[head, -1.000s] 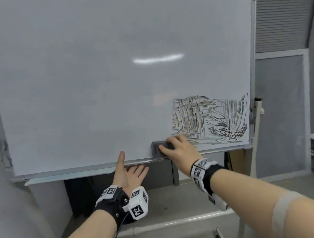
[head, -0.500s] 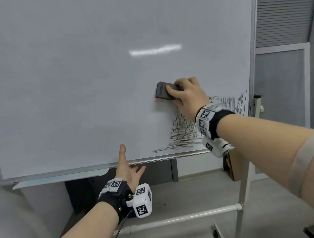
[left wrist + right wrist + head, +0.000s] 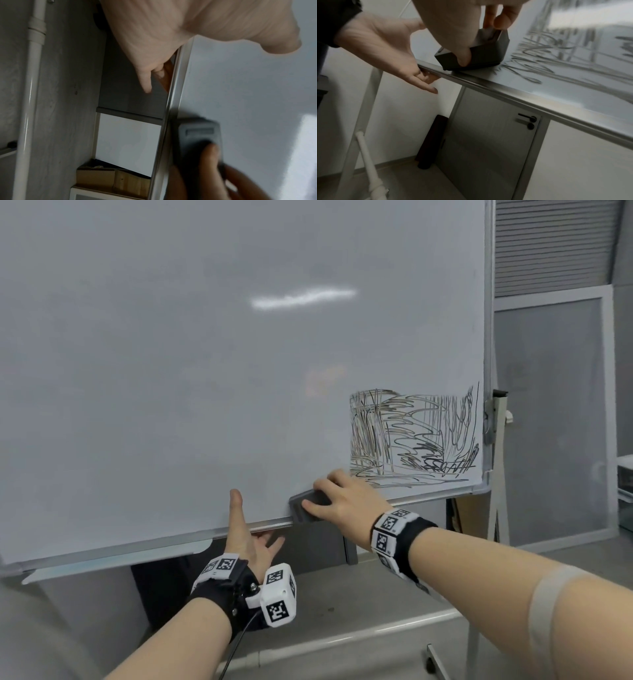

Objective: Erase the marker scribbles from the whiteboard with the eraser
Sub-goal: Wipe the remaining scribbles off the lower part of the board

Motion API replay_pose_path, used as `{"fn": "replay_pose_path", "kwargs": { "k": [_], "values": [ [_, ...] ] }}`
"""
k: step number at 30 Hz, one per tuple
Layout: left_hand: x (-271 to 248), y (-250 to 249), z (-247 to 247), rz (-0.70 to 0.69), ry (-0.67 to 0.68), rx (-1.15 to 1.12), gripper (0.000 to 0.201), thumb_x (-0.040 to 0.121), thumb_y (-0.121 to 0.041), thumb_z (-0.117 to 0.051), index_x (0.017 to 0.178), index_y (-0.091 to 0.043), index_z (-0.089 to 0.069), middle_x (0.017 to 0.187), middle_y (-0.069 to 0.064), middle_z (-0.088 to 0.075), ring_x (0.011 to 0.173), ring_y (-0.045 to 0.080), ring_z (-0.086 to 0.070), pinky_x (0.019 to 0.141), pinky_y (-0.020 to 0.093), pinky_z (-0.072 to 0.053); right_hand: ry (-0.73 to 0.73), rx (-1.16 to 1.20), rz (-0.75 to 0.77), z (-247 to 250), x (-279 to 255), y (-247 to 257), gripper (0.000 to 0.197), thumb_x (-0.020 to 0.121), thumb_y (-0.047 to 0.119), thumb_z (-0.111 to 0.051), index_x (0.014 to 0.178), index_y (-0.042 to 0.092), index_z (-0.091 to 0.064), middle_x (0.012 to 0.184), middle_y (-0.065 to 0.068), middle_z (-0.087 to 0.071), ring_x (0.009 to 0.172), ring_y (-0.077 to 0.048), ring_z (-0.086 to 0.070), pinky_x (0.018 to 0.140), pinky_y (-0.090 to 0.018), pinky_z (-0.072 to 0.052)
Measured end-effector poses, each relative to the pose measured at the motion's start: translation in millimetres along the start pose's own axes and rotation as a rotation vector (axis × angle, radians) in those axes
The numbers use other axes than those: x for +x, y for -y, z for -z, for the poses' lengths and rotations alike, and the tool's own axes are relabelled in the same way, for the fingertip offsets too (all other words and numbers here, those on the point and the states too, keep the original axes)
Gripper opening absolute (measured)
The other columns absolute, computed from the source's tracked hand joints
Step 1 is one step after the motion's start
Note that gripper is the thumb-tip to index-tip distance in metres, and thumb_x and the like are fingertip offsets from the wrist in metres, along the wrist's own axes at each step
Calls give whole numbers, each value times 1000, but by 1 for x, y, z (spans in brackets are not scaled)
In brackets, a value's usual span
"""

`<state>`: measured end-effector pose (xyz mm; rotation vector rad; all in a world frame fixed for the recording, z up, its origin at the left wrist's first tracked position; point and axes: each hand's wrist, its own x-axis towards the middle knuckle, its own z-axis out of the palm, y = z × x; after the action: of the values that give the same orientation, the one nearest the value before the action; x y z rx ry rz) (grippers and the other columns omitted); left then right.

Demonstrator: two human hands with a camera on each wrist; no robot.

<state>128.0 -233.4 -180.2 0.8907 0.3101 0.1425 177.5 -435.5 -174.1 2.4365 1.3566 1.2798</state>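
The whiteboard (image 3: 205, 371) stands in front of me, with black marker scribbles (image 3: 411, 436) in its lower right corner. My right hand (image 3: 329, 494) grips a dark grey eraser (image 3: 306, 506), pressed on the board at its bottom frame just left of the scribbles. The right wrist view shows the thumb and fingers pinching the eraser (image 3: 481, 55) beside blurred scribbles (image 3: 556, 54). My left hand (image 3: 255, 522) braces the lower frame (image 3: 171, 542): the thumb lies straight on the board's face and the fingers reach behind the edge. The eraser (image 3: 199, 135) looks blurred in the left wrist view.
The board rides on a white stand with a low crossbar (image 3: 342, 635), a right upright (image 3: 496, 474) and a caster (image 3: 433, 662). A grey door (image 3: 496, 135) and a cardboard box (image 3: 111, 180) lie behind the board.
Half a second ago my right hand held the eraser high, at the scribbles' upper left; it has swept down to the bottom frame. The left hand stays on the lower edge.
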Motion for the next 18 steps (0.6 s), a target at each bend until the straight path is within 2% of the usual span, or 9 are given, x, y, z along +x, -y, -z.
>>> {"fn": "replay_pose_path", "kwargs": {
  "k": [2,3,5,8,10,13,15,18],
  "values": [
    [0,1,0,2,-5,5,98,74,-80,-60,146,-16,-43,125,17,-61,129,30,-53,117,51,-34,6,-17,-11,1,13,11,50,69,8,-57,116,21,-67,108,-13,-60,91,-33,-54,61,-36,-45],
    [-1,0,0,10,-12,11,99,74,-80,-60,146,-15,-43,122,17,-61,128,31,-53,116,51,-34,22,-29,-15,3,16,15,50,68,11,-54,115,22,-67,108,-12,-61,91,-33,-54,61,-35,-44],
    [-4,-2,-1,23,-21,22,101,74,-80,-59,149,-15,-39,132,17,-58,133,31,-50,116,51,-35,66,-70,-7,10,13,14,50,69,15,-52,115,25,-68,108,-11,-61,92,-32,-56,62,-35,-45],
    [-9,-6,-2,33,-23,25,110,71,-82,-59,158,-28,-20,160,17,-30,146,32,-33,117,53,-32,128,-106,-19,21,-13,-13,50,75,14,-46,119,25,-65,112,-12,-60,95,-34,-55,64,-40,-48],
    [-11,-5,-3,35,-25,26,110,72,-82,-59,159,-34,-13,164,17,-19,149,33,-26,117,53,-31,130,-149,-42,28,-39,-39,51,74,6,-56,121,24,-64,114,-13,-60,95,-34,-53,61,-42,-50],
    [-12,-4,-4,24,-28,28,109,73,-81,-58,159,-35,-9,165,16,-13,151,32,-23,117,54,-31,134,-201,-68,35,-67,-71,61,67,-1,-73,121,23,-64,115,-14,-59,93,-34,-49,57,-42,-50],
    [-11,-4,-4,19,-27,34,110,73,-82,-58,160,-35,-8,166,15,-13,151,31,-22,118,53,-30,140,-204,-87,39,-68,-80,61,68,0,-73,124,23,-62,117,-14,-57,93,-34,-48,57,-43,-50],
    [-13,-5,-3,26,-32,31,110,74,-81,-57,160,-33,-8,165,16,-13,150,33,-23,119,53,-29,57,-187,-137,52,-42,-93,57,74,4,-70,127,21,-60,115,-15,-57,90,-34,-48,55,-40,-51]
  ]
}}
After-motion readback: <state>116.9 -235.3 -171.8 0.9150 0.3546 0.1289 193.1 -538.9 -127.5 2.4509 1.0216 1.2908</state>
